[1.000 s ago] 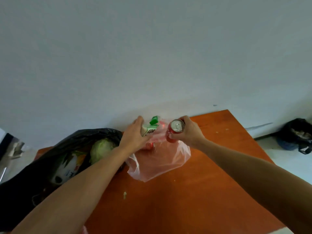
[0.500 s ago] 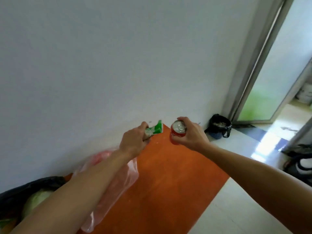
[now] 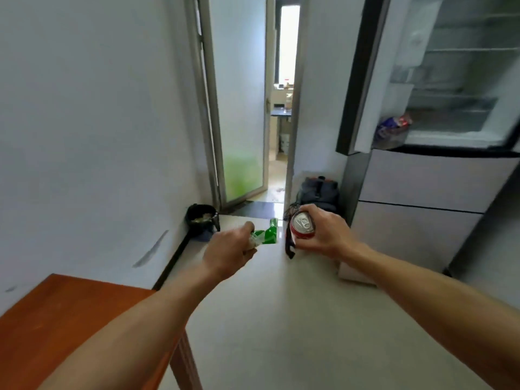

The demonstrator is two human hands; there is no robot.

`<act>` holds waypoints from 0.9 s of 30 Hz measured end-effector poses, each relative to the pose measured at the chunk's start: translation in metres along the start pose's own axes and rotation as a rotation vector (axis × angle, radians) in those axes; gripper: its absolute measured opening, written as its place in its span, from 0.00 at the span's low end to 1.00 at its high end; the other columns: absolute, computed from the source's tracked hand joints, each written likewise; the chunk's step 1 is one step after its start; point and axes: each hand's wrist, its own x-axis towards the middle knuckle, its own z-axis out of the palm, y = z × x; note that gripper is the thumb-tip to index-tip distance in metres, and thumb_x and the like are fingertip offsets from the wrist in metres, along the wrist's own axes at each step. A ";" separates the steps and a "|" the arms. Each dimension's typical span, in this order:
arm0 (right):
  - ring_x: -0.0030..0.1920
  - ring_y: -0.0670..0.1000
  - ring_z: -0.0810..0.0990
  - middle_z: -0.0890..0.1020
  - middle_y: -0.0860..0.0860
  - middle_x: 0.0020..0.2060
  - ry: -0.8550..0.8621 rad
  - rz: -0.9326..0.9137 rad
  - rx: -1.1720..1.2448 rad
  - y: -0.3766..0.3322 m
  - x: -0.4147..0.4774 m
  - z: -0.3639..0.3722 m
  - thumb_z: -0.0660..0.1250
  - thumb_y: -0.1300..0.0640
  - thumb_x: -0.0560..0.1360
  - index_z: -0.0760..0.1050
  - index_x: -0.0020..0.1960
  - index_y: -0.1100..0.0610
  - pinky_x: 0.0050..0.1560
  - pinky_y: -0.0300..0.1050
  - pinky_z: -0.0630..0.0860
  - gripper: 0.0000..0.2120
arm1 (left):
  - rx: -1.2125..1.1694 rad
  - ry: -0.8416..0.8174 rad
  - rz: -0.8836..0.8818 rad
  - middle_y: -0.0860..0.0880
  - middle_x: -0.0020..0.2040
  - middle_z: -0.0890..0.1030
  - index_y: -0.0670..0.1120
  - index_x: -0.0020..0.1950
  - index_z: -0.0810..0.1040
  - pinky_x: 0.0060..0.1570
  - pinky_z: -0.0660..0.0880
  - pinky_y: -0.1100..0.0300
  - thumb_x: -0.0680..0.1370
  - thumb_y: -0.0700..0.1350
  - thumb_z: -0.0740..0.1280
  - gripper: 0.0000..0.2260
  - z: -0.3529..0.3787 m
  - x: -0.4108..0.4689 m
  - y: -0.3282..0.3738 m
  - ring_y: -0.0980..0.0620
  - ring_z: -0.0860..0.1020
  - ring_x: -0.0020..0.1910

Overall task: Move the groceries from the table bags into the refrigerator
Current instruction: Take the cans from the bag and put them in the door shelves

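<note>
My left hand (image 3: 229,253) grips a small green and white packet (image 3: 266,235), held out over the floor. My right hand (image 3: 323,235) holds a red drink can (image 3: 301,224) upright, its silver top facing me. The refrigerator (image 3: 427,175) stands at the upper right with its top door open, showing shelves and a blue and red packet (image 3: 392,126) on a shelf. Only a corner of the orange table (image 3: 64,313) shows at the lower left; the bags are out of view.
A black bin (image 3: 201,218) sits by the wall left of a doorway (image 3: 278,108). A grey backpack (image 3: 319,192) leans beside the refrigerator, with a dark strap on the floor. Pale tiled floor (image 3: 281,319) stretches between the table and the refrigerator.
The view has swung right, away from the table and bags, toward the doorway and open refrigerator. Both hands keep hold of the packet and the can, now over the floor.
</note>
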 end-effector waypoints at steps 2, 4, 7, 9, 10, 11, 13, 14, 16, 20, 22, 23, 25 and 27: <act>0.48 0.53 0.80 0.82 0.51 0.52 0.011 0.063 -0.027 0.051 -0.008 -0.023 0.75 0.42 0.62 0.69 0.62 0.48 0.48 0.46 0.78 0.31 | -0.008 -0.025 0.087 0.44 0.47 0.82 0.44 0.57 0.73 0.38 0.70 0.53 0.73 0.49 0.71 0.17 0.029 0.037 0.036 0.39 0.80 0.44; 0.46 0.53 0.81 0.82 0.51 0.52 0.023 0.122 -0.079 0.097 -0.015 -0.042 0.74 0.41 0.63 0.69 0.62 0.48 0.46 0.47 0.78 0.31 | -0.010 -0.039 0.180 0.45 0.49 0.82 0.44 0.57 0.73 0.38 0.69 0.54 0.74 0.49 0.70 0.16 0.056 0.073 0.067 0.40 0.79 0.46; 0.47 0.54 0.81 0.82 0.51 0.52 0.049 0.225 -0.145 0.162 -0.024 -0.063 0.75 0.41 0.63 0.69 0.62 0.49 0.47 0.49 0.79 0.32 | -0.036 -0.040 0.355 0.44 0.46 0.82 0.44 0.55 0.74 0.35 0.70 0.55 0.73 0.49 0.71 0.15 0.099 0.128 0.105 0.41 0.81 0.43; 0.48 0.54 0.81 0.82 0.51 0.53 0.065 0.287 -0.185 0.202 -0.028 -0.075 0.75 0.41 0.63 0.69 0.63 0.50 0.49 0.49 0.79 0.32 | -0.033 -0.058 0.461 0.45 0.44 0.83 0.44 0.55 0.75 0.33 0.71 0.57 0.72 0.48 0.73 0.16 0.130 0.169 0.126 0.43 0.81 0.40; 0.48 0.53 0.81 0.82 0.50 0.53 0.072 0.319 -0.210 0.223 -0.028 -0.082 0.75 0.41 0.63 0.69 0.63 0.50 0.49 0.48 0.79 0.32 | -0.025 -0.059 0.514 0.46 0.44 0.83 0.45 0.55 0.75 0.32 0.71 0.57 0.71 0.49 0.74 0.17 0.146 0.191 0.137 0.44 0.81 0.39; 0.48 0.53 0.81 0.82 0.50 0.53 0.081 0.350 -0.235 0.242 -0.027 -0.090 0.74 0.41 0.64 0.70 0.63 0.51 0.49 0.46 0.79 0.32 | -0.019 -0.068 0.563 0.46 0.42 0.83 0.45 0.54 0.75 0.31 0.73 0.57 0.70 0.49 0.75 0.17 0.160 0.214 0.149 0.45 0.81 0.38; 0.48 0.52 0.81 0.82 0.49 0.52 0.108 0.422 -0.272 0.278 -0.022 -0.108 0.74 0.42 0.64 0.71 0.62 0.50 0.47 0.41 0.76 0.30 | -0.012 -0.091 0.640 0.47 0.40 0.82 0.46 0.52 0.74 0.29 0.76 0.56 0.69 0.49 0.75 0.17 0.184 0.260 0.174 0.46 0.80 0.35; 0.48 0.52 0.81 0.82 0.48 0.52 0.126 0.461 -0.283 0.294 -0.020 -0.119 0.74 0.42 0.64 0.71 0.61 0.49 0.46 0.39 0.74 0.29 | -0.019 -0.097 0.681 0.48 0.40 0.82 0.46 0.52 0.73 0.28 0.76 0.56 0.68 0.49 0.75 0.17 0.193 0.282 0.188 0.46 0.80 0.34; 0.48 0.52 0.80 0.82 0.47 0.52 0.166 0.540 -0.305 0.322 -0.017 -0.142 0.74 0.42 0.63 0.71 0.61 0.48 0.45 0.40 0.74 0.29 | -0.042 -0.086 0.779 0.49 0.38 0.81 0.46 0.50 0.73 0.26 0.72 0.58 0.67 0.48 0.76 0.18 0.206 0.325 0.218 0.47 0.79 0.32; 0.45 0.51 0.80 0.82 0.46 0.50 0.272 0.653 -0.349 0.373 -0.022 -0.189 0.74 0.42 0.63 0.71 0.60 0.47 0.42 0.39 0.71 0.29 | -0.148 -0.066 0.895 0.47 0.44 0.81 0.45 0.54 0.72 0.30 0.71 0.55 0.73 0.48 0.71 0.14 0.225 0.395 0.287 0.43 0.80 0.37; 0.45 0.51 0.80 0.82 0.46 0.50 0.298 0.707 -0.385 0.397 -0.027 -0.212 0.74 0.41 0.62 0.70 0.61 0.47 0.43 0.40 0.73 0.30 | -0.203 -0.081 0.923 0.46 0.50 0.81 0.44 0.59 0.72 0.35 0.72 0.53 0.77 0.49 0.66 0.14 0.238 0.422 0.323 0.42 0.79 0.43; 0.45 0.51 0.80 0.81 0.46 0.50 0.314 0.731 -0.391 0.409 -0.029 -0.222 0.74 0.41 0.62 0.70 0.61 0.47 0.44 0.41 0.74 0.31 | -0.223 -0.083 0.938 0.46 0.51 0.81 0.45 0.60 0.71 0.37 0.73 0.52 0.77 0.50 0.65 0.14 0.245 0.435 0.340 0.42 0.79 0.45; 0.44 0.50 0.79 0.81 0.46 0.49 0.358 0.767 -0.391 0.434 -0.034 -0.241 0.75 0.41 0.62 0.71 0.61 0.48 0.44 0.41 0.76 0.31 | -0.251 -0.087 0.965 0.46 0.53 0.80 0.45 0.60 0.70 0.38 0.74 0.51 0.78 0.51 0.64 0.15 0.259 0.461 0.374 0.42 0.79 0.46; 0.44 0.50 0.80 0.81 0.45 0.49 0.395 0.788 -0.412 0.462 -0.040 -0.257 0.76 0.42 0.62 0.71 0.61 0.48 0.44 0.41 0.76 0.30 | -0.269 -0.073 1.001 0.47 0.52 0.80 0.47 0.59 0.69 0.37 0.75 0.51 0.77 0.52 0.64 0.14 0.275 0.486 0.407 0.42 0.79 0.45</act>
